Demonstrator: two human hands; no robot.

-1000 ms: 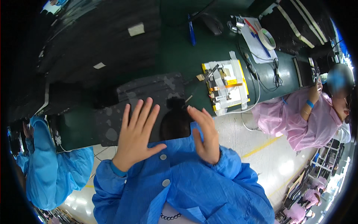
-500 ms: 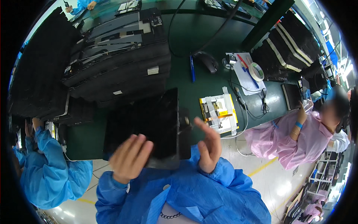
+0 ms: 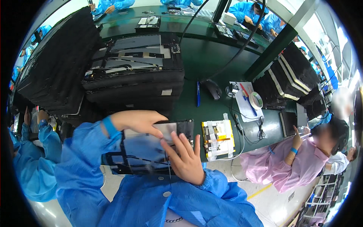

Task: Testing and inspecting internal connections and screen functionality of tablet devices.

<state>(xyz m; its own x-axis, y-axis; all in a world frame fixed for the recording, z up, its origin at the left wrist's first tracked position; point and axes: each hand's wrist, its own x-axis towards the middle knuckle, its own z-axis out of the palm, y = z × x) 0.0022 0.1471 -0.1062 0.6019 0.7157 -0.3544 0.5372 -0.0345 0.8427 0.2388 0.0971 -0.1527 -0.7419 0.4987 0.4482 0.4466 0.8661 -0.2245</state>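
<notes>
Item: flat dark panel [image 3: 145, 149], glossy face up, held low in front of the person's chest, at the near edge of the green tabletop [image 3: 211, 109].

Orientation: long axis runs left to right across the body.

Left hand [image 3: 138, 122]: comes over the panel's far edge near the top middle, grip curled onto that edge.

Right hand [image 3: 187, 159]: fingers spread wide and flat on the right part of the panel's face, closed on nothing.

Nearer hand: both touching (the left alone appears to clasp it).

Adjacent: yellow-taped board [image 3: 218, 137] just right; stacked black panels [image 3: 132, 79] beyond.
</notes>
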